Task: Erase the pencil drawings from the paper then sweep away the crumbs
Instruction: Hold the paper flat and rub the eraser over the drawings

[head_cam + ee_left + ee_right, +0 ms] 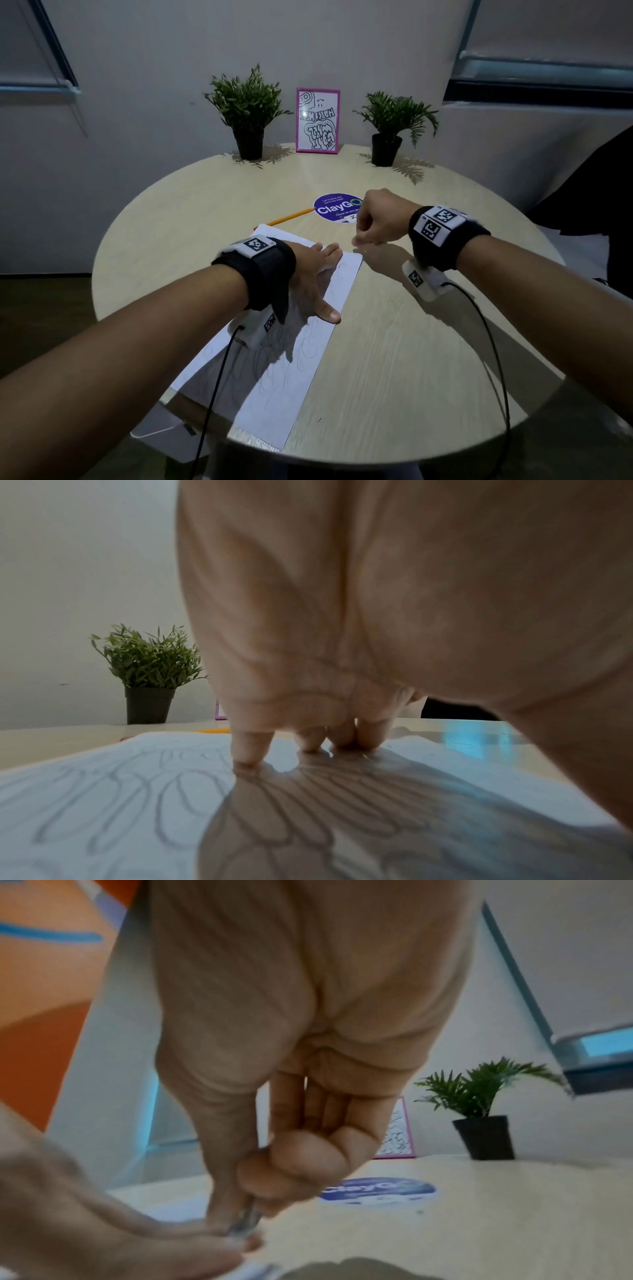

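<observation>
A white paper (281, 370) with faint pencil loops (137, 791) lies slantwise on the round table (411, 359). My left hand (318, 274) rests flat on the paper's far half, its fingertips (246, 753) pressing the sheet. My right hand (359, 240) hovers just past the paper's far right corner, close to the left fingertips. Its fingers are curled and pinch a small pale eraser (244, 1225), blurred and mostly hidden by the fingers.
A yellow pencil (291, 217) lies beyond the paper beside a round blue sticker (337, 208). Two potted plants (248, 113) (394, 123) and a pink picture frame (318, 120) stand at the far edge. A dark-clothed person (599, 192) is at the right.
</observation>
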Action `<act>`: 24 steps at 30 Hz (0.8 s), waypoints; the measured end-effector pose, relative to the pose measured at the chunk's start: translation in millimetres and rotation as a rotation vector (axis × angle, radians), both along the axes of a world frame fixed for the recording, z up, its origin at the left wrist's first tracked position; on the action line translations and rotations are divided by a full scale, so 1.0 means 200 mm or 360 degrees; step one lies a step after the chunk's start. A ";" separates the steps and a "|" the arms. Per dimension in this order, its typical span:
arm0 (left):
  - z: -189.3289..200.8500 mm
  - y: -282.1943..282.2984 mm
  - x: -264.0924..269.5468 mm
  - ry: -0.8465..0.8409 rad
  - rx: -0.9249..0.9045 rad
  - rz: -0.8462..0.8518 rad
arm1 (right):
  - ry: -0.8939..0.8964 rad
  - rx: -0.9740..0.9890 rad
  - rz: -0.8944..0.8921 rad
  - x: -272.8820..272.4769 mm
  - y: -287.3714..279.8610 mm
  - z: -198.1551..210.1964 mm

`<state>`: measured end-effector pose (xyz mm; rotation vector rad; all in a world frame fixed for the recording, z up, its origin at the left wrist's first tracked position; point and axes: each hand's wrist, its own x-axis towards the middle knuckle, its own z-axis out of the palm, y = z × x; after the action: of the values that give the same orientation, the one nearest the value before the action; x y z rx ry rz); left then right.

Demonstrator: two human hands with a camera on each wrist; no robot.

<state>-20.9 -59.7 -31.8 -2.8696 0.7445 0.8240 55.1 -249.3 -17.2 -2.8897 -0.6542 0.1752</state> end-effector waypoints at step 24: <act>-0.05 0.25 0.00 0.0013 -0.0078 -0.0120 | 0.0221 0.0018 0.0514 -0.34 -0.15 -0.07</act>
<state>-20.7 -10.4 -41.8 -2.8620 0.8802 0.8202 -12.5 -279.5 -31.3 -2.7110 -1.0847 0.4080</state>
